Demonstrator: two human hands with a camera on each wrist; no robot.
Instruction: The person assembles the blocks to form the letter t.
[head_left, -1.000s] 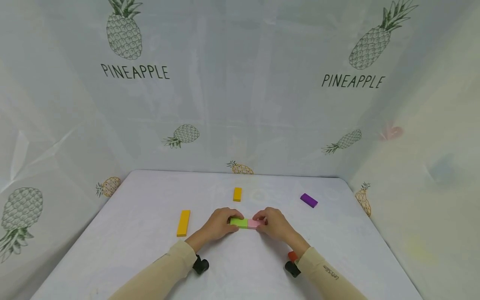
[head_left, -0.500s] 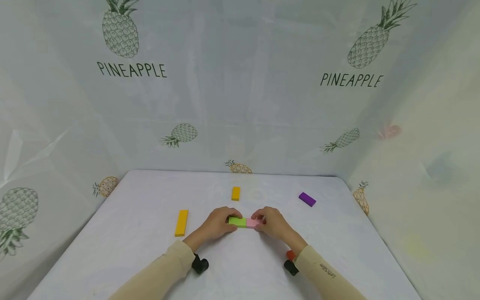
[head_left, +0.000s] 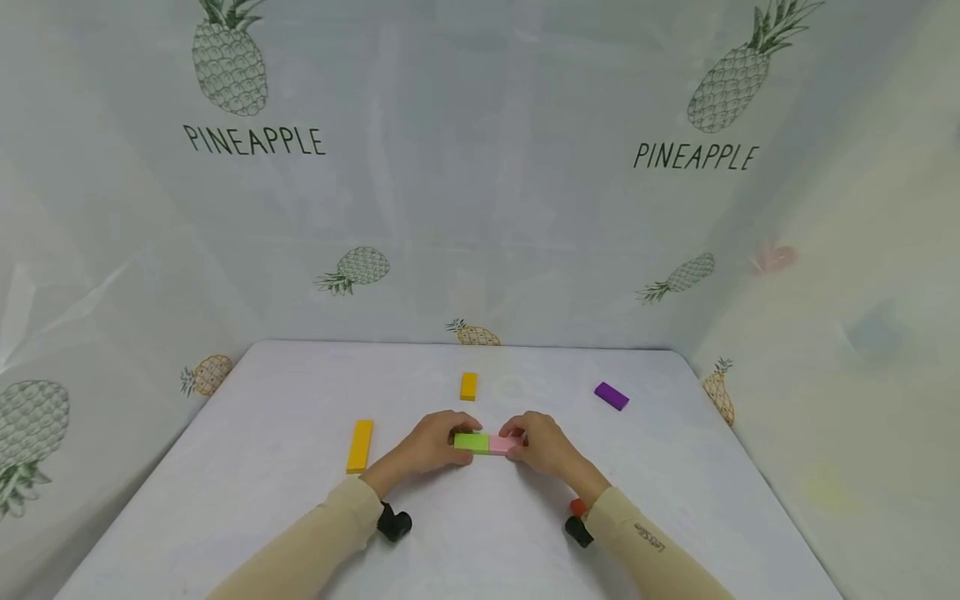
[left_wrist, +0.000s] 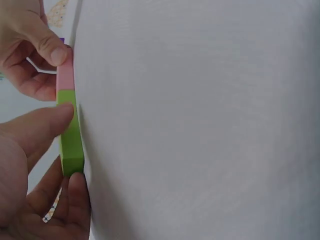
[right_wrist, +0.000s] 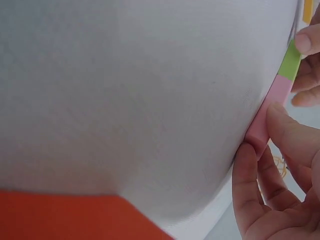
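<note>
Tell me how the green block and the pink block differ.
The green block is bright lime; the pink block is pale. The left hand holds the green block, while the right hand holds the pink block. In the head view, the green block is left, the pink block right. They touch end to end.

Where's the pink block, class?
In the head view, the pink block is just right of centre, held by the right hand, its left end against the green block.

The head view had turned slightly right, so the whole scene sat a little farther left in it. The far-side fingertips of the left hand had eased slightly away from the far edge of the green block.
</note>
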